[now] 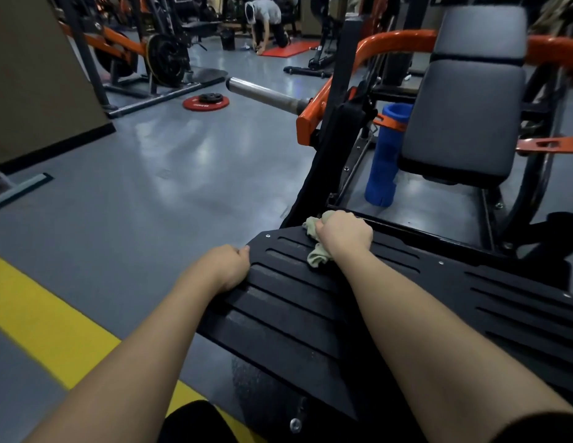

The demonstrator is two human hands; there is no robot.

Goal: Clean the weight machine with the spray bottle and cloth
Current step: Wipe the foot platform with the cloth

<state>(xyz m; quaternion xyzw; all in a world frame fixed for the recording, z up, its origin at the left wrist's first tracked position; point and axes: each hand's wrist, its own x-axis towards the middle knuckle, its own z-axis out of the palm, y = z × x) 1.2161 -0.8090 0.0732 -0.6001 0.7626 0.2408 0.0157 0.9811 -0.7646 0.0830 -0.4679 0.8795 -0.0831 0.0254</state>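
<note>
The weight machine's black slotted footplate (pixel 390 311) fills the lower right of the head view. My right hand (pixel 344 236) grips a crumpled pale green cloth (pixel 317 255) and presses it on the plate's far left corner. My left hand (pixel 227 265) holds the plate's left edge, fingers curled over it. Beyond the plate are the machine's dark padded seat and backrest (pixel 464 113) and its orange frame (pixel 310 123). No spray bottle is in view.
A blue foam roller (pixel 386 155) stands beside the seat. A steel bar sleeve (pixel 266 94) sticks out to the left. Weight plates (pixel 206 102) lie on the grey floor. A yellow floor stripe (pixel 55 330) runs at lower left. A person (pixel 267 24) crouches far back.
</note>
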